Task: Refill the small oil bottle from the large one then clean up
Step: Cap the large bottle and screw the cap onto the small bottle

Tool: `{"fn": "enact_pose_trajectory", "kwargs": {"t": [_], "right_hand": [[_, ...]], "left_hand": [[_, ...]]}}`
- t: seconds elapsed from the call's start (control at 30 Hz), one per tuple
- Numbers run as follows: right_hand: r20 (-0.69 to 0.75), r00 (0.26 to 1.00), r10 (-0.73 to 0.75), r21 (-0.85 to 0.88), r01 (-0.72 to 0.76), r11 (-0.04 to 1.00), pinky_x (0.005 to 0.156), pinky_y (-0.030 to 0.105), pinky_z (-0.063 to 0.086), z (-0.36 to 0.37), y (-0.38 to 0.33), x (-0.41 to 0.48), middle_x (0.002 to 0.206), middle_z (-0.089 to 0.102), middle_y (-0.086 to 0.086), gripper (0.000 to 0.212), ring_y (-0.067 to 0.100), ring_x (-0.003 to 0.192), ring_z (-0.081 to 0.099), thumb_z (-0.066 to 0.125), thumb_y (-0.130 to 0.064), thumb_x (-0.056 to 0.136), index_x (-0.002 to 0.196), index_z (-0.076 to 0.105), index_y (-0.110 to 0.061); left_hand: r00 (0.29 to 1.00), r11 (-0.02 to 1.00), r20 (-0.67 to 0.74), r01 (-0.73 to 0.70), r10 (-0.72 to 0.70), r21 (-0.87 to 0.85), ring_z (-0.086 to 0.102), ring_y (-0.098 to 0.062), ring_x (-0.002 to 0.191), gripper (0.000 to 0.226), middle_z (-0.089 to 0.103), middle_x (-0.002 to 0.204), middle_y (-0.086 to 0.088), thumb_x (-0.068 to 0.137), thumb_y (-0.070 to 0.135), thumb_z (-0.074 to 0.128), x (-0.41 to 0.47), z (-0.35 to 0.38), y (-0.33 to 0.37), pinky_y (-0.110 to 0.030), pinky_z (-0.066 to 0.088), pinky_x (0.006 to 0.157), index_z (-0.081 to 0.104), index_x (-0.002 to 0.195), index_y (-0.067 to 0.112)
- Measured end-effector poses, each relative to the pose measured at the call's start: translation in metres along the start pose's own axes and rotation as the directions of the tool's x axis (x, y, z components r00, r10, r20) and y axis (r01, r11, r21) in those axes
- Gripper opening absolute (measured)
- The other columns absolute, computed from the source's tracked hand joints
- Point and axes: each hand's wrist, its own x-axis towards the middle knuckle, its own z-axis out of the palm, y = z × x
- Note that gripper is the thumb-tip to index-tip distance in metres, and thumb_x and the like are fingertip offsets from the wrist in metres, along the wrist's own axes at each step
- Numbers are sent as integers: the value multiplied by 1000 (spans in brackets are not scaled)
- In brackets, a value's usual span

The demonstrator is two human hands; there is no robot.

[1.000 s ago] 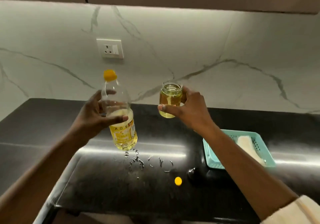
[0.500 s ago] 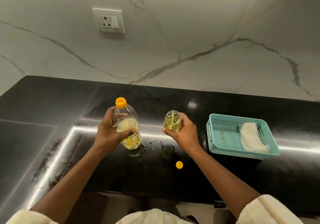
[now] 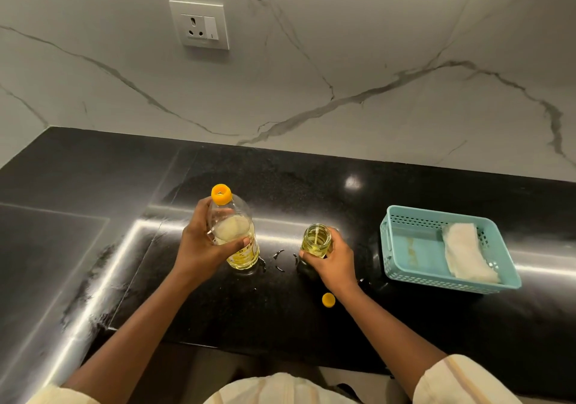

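The large clear oil bottle point(image 3: 237, 232), with an orange spout and a yellow label, stands upright on the black counter. My left hand point(image 3: 202, 244) is wrapped around its middle. The small open glass bottle point(image 3: 316, 240), full of yellow oil, rests on the counter to its right, and my right hand point(image 3: 333, 263) grips it from the near right side. A small orange cap point(image 3: 328, 299) lies loose on the counter, close to my right wrist. Oil drops point(image 3: 279, 254) sit on the counter between the two bottles.
A teal plastic basket point(image 3: 405, 247) holding a folded white cloth point(image 3: 464, 254) stands at the right. The marble wall with a socket point(image 3: 199, 24) rises behind the black counter point(image 3: 93, 216). The counter's front edge runs just ahead of my body.
Both hands have come down from chest height, and both bottles now rest on the counter. The view has tilted downward.
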Motion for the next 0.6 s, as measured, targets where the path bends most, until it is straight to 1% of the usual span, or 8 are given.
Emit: {"fn": "enact_pose_trajectory", "kwargs": {"t": [0.17,0.27,0.4,0.43,0.47,0.53,0.57,0.6], "right_hand": [[4,1000,21,0,-21,1000,75,10,53,5,8,1,99,73,-17,58,-6,91,69,99,-27,70,114,62,-38],[14,1000,20,2,-20,1000,77,12,53,5,8,4,99,73,-17,58,-7,92,69,98,-28,70,114,62,-38],[31,999,35,1,-35,999,85,26,59,6,10,6,104,72,-14,61,2,97,69,98,-29,71,119,61,-35],[41,998,38,-3,-38,999,89,29,59,5,9,5,108,72,-14,65,5,101,70,98,-29,70,124,61,-33],[55,997,46,-8,-45,999,93,29,58,3,7,3,115,70,-16,74,8,107,69,99,-29,70,132,59,-30],[93,992,88,-20,-86,996,103,26,49,-3,6,-5,133,60,-14,101,9,124,59,99,-27,70,154,44,-22],[108,987,117,-33,-114,993,109,26,44,-7,7,-13,141,55,-9,111,11,132,54,98,-27,71,161,34,-18],[116,984,134,-62,-127,990,115,30,41,-11,8,-24,151,51,-4,115,15,140,49,97,-30,72,164,27,-18]], "left_hand": [[1000,1000,3,1,-1,-4,74,-24,116,81,72,124,-2,68,25,97,1,2,-4,-52,65,92,53,136,21],[1000,1000,6,-3,3,-21,73,-27,117,81,72,125,-2,68,29,96,2,2,-4,-54,65,93,54,137,20],[1000,1000,13,-9,10,-24,73,-26,117,81,72,125,-2,68,28,96,4,2,-4,-53,65,94,54,137,21],[1000,1000,14,-13,13,-22,73,-25,117,81,72,125,-2,69,27,96,4,2,-5,-53,65,94,54,137,21],[1000,1000,14,-15,16,-23,73,-25,118,80,72,125,-2,69,26,96,4,2,-5,-53,65,94,54,137,21],[1000,999,15,-19,20,-29,73,-24,118,82,72,126,-2,69,25,96,4,2,-6,-51,65,94,53,138,22],[1000,999,17,-20,21,-33,73,-24,118,82,72,127,-2,69,26,96,4,3,-6,-50,65,94,53,139,22],[1000,999,19,-20,21,-40,73,-23,119,83,72,127,-1,68,28,95,4,3,-6,-48,65,94,53,140,23]]}}
